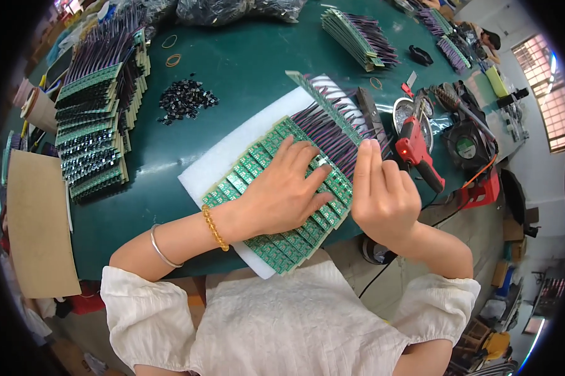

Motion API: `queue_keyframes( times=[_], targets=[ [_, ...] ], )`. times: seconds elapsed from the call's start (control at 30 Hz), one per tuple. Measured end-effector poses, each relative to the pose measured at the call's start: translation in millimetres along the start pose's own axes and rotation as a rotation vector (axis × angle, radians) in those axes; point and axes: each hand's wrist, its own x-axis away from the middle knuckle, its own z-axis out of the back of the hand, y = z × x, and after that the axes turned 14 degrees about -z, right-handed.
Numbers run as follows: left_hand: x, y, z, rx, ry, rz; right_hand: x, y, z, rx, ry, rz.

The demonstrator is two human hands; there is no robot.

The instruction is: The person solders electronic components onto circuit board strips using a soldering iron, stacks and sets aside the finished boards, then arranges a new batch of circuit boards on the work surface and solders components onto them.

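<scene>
Overlapping green circuit board panels [238, 183] lie slanted on a white foam sheet [198, 172] in front of me. Rows of dark purple wires [313, 125] stick out along their far right side. My left hand [283, 185] rests palm down on the panels with its fingers spread. Above the wires, a long narrow circuit board strip [325, 105] is held up at a slant. My right hand [386, 197] pinches the near end of this strip, fingers pressed together. The strip's far end is slightly blurred.
Stacked wired boards [91, 135] stand at the left, near a tan cardboard sheet [41, 219]. Small black parts [187, 99] lie heaped beyond the foam. At right are a red gun-shaped tool [411, 141] and a black fan [464, 149]. Another board stack [354, 41] sits at the back.
</scene>
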Motion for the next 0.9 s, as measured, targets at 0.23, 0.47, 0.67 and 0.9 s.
queue_keyframes(
  times=[0.23,0.47,0.67,0.9],
  targets=[
    [1,-3,-4,0.031,0.004,0.007,15,-22,-11,-0.053,-0.203,0.116],
    [-2,1,-2,0.000,0.016,0.058,22,-8,0,-0.188,-0.426,0.119],
    [0,-1,-1,-0.049,-0.095,0.066,36,24,-2,-0.425,-0.371,-0.414],
    [0,-1,-3,-0.081,-0.118,0.036,79,21,-39,-0.451,-0.384,-0.769]
  ],
)
